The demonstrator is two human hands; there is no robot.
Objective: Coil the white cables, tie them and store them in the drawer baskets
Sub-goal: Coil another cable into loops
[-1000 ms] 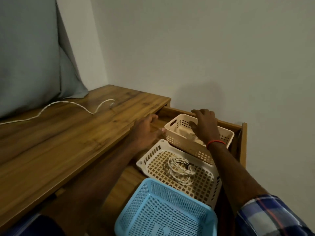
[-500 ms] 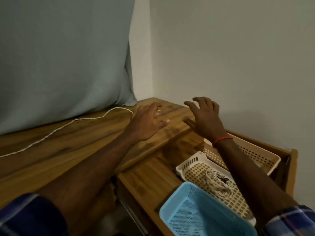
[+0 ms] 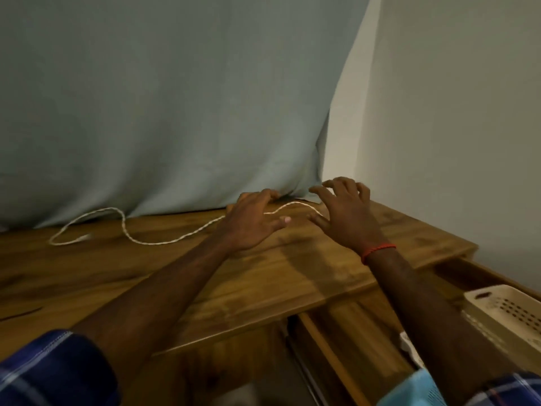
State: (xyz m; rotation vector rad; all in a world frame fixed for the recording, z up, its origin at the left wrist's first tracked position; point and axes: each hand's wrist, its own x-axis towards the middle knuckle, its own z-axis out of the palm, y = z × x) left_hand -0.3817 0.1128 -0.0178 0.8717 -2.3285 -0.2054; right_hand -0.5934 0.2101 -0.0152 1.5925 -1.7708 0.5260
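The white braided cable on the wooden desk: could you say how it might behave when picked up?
Probably floppy: the white braided cable lies in loose curves on the wooden desk, so it should sag. Likely light, being thin. Its looped end may trail.

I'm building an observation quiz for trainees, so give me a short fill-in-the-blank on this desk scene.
1. The white cable lies loose on the desk top, not yet ____.
2. The red wristband is on the ____ wrist.
3. The beige basket sits in the open ____.

Missing words: coiled; right; drawer.
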